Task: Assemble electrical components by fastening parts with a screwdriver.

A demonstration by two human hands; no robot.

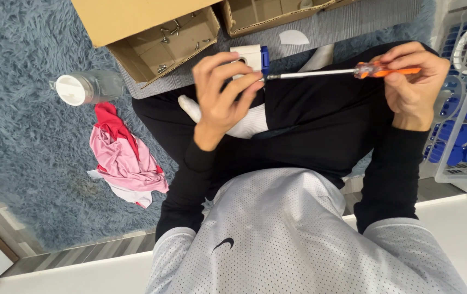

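The left hand (pixel 223 95) is curling its fingers around a small white block with a blue edge (pixel 252 57), holding it up over the lap with the thumb and forefinger pinching near the block's right side. The right hand (pixel 416 81) is closing around the orange handle of a screwdriver (pixel 348 71), gripping it between fingertips and thumb. The screwdriver is lying almost level, its long axis running left to right across the view, the handle in the right hand and the silver shaft pointing left, with the tip meeting the block just beside the left fingertips. Beyond the hands, an open cardboard box (pixel 135 57) is sitting on a grey mat, and several loose metal screws (pixel 171 32) are lying scattered inside it. A second cardboard box (pixel 261 13) is standing next to it, its contents hard to tell. To the left, a clear jar with a white lid (pixel 86 87) is lying on its side on the shaggy blue rug (pixel 21 130), near a crumpled pink and red cloth (pixel 124 158). At the right, a white wire rack (pixel 462 120) is holding rows of blue caps.
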